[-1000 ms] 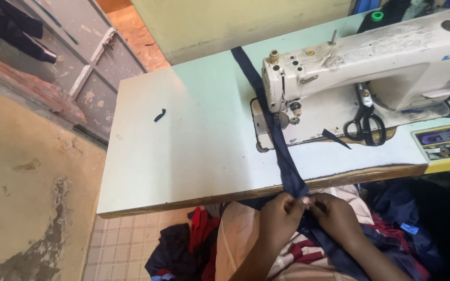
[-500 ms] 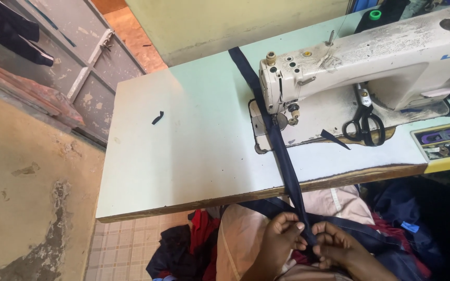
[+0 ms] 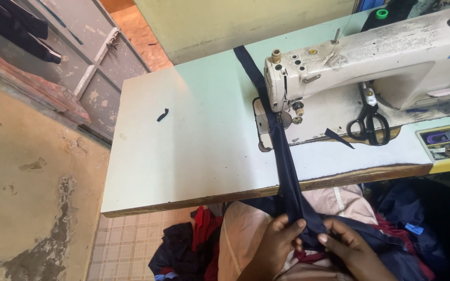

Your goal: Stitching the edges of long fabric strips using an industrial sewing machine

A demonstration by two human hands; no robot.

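Both hands have slid back off the table [image 3: 194, 171] edge. Left hand [image 3: 279, 242] and right hand [image 3: 347, 250] fingers pinch the navy strip [image 3: 287, 166], pulled taut from the machine [image 3: 350, 62].

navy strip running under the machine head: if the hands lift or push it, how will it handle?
Probably floppy: the navy strip bends over the table edge and bunches where the left hand and right hand pinch it. Likely light, lying flat and thin. Pushed, it would probably buckle rather than slide; the sewing machine seems to pin it.
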